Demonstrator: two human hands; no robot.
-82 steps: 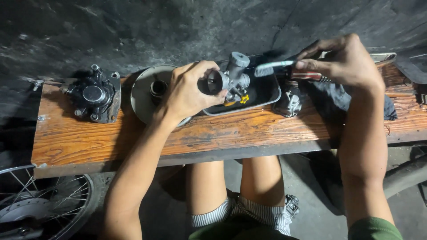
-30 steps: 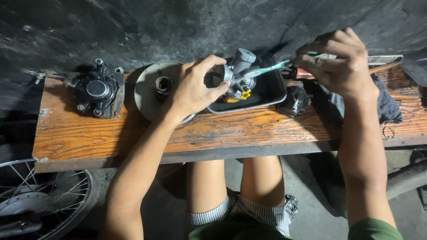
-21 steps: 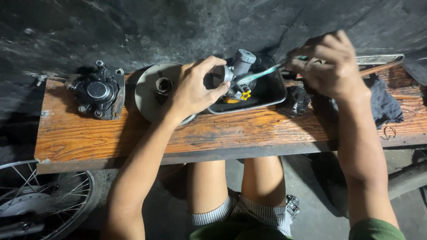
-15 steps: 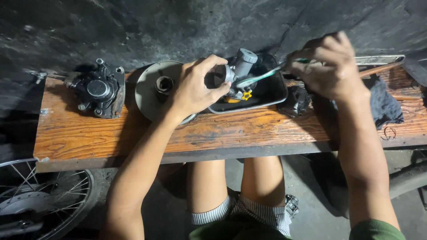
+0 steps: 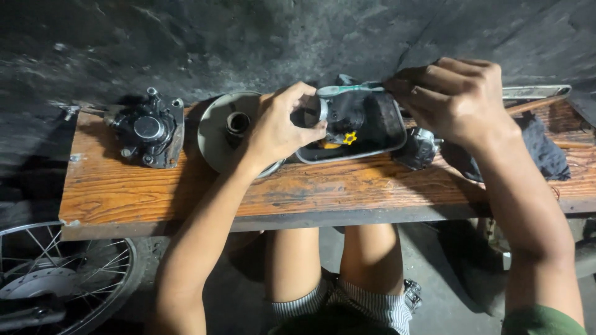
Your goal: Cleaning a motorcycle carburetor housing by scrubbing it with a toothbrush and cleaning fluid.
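The left hand (image 5: 279, 127) grips a carburetor (image 5: 338, 115) over the metal tray (image 5: 385, 146), catching drips, while the right hand (image 5: 456, 99) pinches a toothbrush (image 5: 351, 90), bristles on its top.

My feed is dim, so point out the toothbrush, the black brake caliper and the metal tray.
toothbrush (image 5: 351, 90), head view, on its pale green handle.
black brake caliper (image 5: 148, 129), head view, on its round centre.
metal tray (image 5: 366, 152), head view, on its near rim.
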